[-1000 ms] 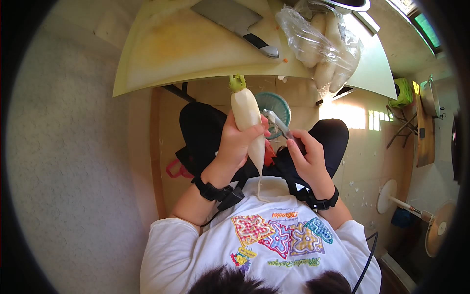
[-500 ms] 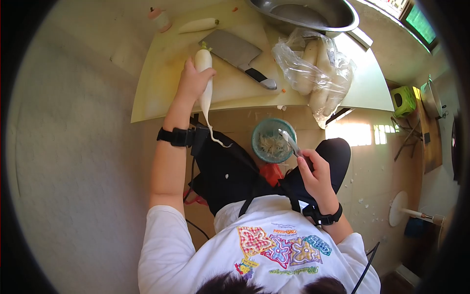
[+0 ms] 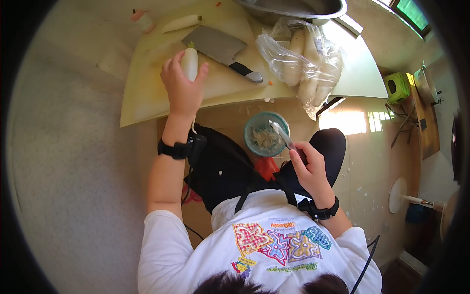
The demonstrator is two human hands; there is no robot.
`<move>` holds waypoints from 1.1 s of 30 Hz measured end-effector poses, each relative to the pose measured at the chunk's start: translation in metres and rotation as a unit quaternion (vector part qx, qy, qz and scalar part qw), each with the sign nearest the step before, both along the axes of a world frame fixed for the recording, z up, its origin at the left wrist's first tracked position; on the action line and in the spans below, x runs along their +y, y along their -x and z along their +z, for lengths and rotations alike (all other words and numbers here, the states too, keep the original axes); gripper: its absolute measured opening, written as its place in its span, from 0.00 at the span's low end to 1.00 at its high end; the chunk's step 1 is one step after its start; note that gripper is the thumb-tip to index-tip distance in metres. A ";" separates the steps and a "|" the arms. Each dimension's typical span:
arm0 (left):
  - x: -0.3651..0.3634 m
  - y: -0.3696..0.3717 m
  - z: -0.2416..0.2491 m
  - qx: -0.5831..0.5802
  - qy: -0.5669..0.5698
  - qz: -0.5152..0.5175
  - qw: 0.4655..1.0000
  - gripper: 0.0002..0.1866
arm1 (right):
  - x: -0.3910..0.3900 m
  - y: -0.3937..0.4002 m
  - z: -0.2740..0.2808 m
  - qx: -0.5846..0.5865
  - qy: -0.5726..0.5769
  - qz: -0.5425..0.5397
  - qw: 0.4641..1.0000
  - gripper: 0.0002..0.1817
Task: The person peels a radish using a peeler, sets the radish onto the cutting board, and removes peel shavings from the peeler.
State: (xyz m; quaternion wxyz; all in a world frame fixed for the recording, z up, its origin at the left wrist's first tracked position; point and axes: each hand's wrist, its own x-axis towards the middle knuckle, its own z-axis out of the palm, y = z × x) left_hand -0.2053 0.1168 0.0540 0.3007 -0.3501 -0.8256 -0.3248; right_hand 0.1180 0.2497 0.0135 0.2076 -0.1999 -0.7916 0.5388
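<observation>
A white radish with a green top lies on the pale table, partly under my left hand. The fingers are curved around its two sides, and its thin root hangs below the wrist. My right hand is closed on a peeler, held over the rim of a teal bin with pale peelings inside. A cleaver with a black handle lies just right of the radish. Another, smaller radish rests farther back.
A clear plastic bag of several radishes lies on the right of the table. Behind it sits a metal basin. A pink-topped bottle stands at the back left. A fan is on the right.
My left hand has shifted over the radish, covering its lower body, with the fingers now spread wider around it. The whole view has moved slightly. The right hand keeps the peeler by the bin.
</observation>
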 end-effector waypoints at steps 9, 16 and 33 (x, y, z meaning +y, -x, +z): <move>-0.004 -0.151 -0.037 -0.584 -0.043 -0.287 0.758 0.15 | -0.002 0.009 -0.009 0.022 -0.086 0.002 0.996 0.10; -0.004 -0.164 -0.063 -0.672 -0.169 -0.260 0.672 0.11 | -0.005 0.009 -0.011 0.008 -0.076 -0.001 0.997 0.11; -0.004 -0.148 -0.129 -0.579 0.121 -0.204 0.780 0.15 | 0.000 0.004 -0.033 -0.018 0.094 0.002 0.995 0.08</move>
